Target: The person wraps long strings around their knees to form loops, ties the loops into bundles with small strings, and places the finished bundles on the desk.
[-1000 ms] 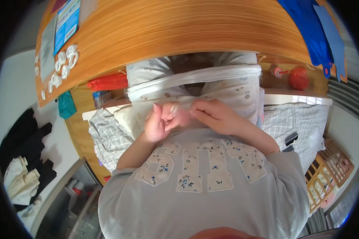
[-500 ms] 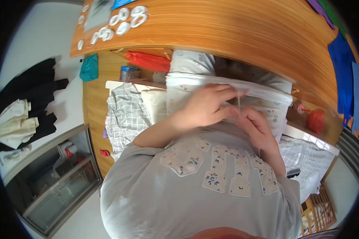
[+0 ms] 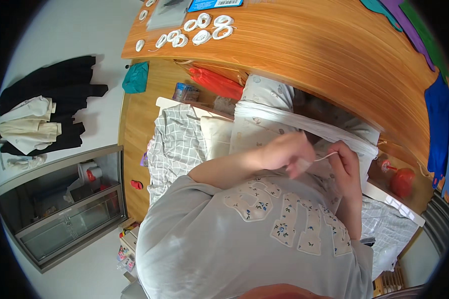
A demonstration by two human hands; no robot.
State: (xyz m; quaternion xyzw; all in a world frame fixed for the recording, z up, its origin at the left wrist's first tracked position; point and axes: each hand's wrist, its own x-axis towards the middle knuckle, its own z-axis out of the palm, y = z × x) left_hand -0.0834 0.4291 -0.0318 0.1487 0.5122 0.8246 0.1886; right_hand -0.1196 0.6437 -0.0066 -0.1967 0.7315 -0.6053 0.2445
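A short length of thin white cord runs between my two hands, above my lap. My left hand is blurred by motion, its fingers curled in around one end of the cord. My right hand pinches the other end between thumb and fingers. Just beyond them, a wide band of white strands stretches across my knees, over the pale patterned trousers. Small coils of white cord lie in rows at the left of the wooden table.
A clear plastic sheet or bag and a blue packet lie behind the coils. Coloured cloth pieces hang along the table's right edge. A red bag is under the table edge, with grey checked bedding at my left.
My head view has shifted, so the table and coils appear farther right. My hands have moved apart sideways, and the cord between them now runs nearly level instead of upright.
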